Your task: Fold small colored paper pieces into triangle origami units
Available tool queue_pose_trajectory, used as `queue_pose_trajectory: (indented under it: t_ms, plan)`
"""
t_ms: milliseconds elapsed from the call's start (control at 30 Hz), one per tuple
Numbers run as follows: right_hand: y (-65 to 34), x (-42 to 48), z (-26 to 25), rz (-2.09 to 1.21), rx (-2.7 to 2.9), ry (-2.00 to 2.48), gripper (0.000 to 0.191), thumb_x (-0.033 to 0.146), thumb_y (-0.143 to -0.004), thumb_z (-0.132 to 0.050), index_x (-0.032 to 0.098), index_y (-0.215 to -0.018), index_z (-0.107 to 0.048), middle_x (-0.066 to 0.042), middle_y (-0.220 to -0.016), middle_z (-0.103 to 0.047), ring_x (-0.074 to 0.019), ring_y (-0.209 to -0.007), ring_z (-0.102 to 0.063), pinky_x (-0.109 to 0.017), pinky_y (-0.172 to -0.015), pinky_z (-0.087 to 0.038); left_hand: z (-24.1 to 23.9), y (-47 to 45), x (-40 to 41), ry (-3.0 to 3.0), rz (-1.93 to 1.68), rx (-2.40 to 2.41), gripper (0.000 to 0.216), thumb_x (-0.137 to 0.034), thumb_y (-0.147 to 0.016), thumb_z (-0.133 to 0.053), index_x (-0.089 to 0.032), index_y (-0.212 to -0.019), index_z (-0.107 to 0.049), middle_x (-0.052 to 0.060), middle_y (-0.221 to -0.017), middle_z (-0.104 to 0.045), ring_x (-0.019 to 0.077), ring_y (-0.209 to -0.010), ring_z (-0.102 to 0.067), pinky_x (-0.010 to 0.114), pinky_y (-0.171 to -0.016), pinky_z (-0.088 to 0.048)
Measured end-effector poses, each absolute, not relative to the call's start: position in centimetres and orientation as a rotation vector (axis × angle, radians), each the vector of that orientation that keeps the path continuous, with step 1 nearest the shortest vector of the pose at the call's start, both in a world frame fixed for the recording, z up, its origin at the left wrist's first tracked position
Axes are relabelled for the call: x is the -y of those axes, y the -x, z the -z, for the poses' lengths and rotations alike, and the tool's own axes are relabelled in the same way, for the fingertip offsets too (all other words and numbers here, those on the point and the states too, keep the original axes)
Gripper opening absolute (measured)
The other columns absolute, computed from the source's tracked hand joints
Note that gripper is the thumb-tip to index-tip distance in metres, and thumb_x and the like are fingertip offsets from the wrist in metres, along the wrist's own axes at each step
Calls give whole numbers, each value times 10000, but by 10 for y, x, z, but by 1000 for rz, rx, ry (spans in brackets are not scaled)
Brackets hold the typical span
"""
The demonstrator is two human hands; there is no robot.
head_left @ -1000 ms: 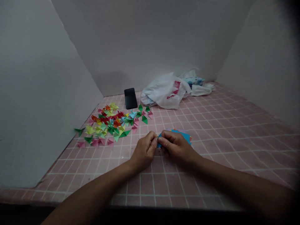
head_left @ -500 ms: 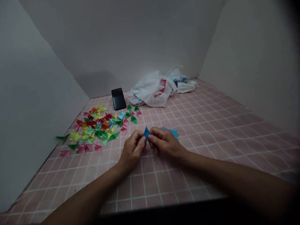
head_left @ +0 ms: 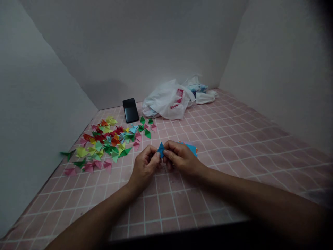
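Observation:
Between my two hands is a small folded piece of blue paper [head_left: 161, 149], its pointed tip upward. My left hand [head_left: 147, 164] pinches its left side with thumb and fingers. My right hand [head_left: 182, 158] grips the right side, thumb on the near face. The paper's lower part is partly covered by the fingertips. Just behind my right hand lies a stack of blue paper sheets [head_left: 191, 149], with bits of orange showing at its edges. To the left spreads a pile of folded paper pieces [head_left: 114, 140] in red, green, yellow, pink and light blue.
A black phone [head_left: 130, 110] leans near the back wall. Beside it lies a crumpled white plastic bag [head_left: 169, 100] with red print, and more white and blue wrapping [head_left: 204, 93] further right. A pink checked cloth [head_left: 234, 146] covers the surface, with walls on three sides.
More of the blue paper's face now shows between my fingers, and its outline looks wider. Both hands keep their hold. The view has shifted very slightly.

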State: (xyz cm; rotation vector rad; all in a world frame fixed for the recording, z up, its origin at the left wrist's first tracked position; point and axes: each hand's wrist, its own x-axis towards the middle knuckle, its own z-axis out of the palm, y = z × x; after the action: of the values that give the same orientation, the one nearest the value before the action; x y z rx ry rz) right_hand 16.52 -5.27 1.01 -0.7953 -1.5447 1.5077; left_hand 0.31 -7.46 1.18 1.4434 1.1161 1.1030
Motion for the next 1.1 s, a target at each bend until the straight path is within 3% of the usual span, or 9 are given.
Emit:
queue_pose_trajectory:
  t_ms: [300,533,767,933,1100]
  plan:
    - [-168,54,-17,-1521,1499,859,154,281,-849,-602,199,-767,-501,64,-571,-537,-73,-432,-500,-203,-433,-400,-14,0,75,-1401,-1143,-1069,165,-321,-869,-646,-160,-847,-616,-3,-717,-640,129,-639,-610,254,-640,-486]
    - [-166,54,-13,-1542,1485,836,127,292,-868,-565,199,-800,-511,51,-590,-549,-93,-459,-517,-224,-454,-415,-14,1,71,-1341,-1146,-1052,172,-322,-856,-662,-165,-793,-634,5,-700,-660,127,-647,-614,247,-658,-494]
    - [-171,52,-23,-1226,1810,902,129,195,-834,-585,186,-709,-553,41,-580,-537,-92,-531,-467,-226,-520,-358,-15,0,72,-1340,-1153,-1087,187,-335,-821,-701,-167,-790,-625,-3,-728,-638,124,-650,-607,245,-642,-497]
    - [-166,58,-18,-1542,1636,873,140,261,-844,-572,192,-728,-535,41,-561,-539,-94,-481,-476,-221,-459,-346,-19,0,79,-1419,-1166,-1173,237,-340,-867,-654,-166,-714,-599,-16,-636,-599,110,-594,-554,226,-593,-442]
    - [-164,62,-17,-1590,1635,852,161,260,-820,-580,202,-697,-494,54,-537,-514,-83,-453,-453,-206,-430,-331,-17,-1,78,-1465,-1192,-1246,340,-377,-886,-616,-170,-621,-562,-34,-549,-533,97,-509,-488,218,-511,-387]
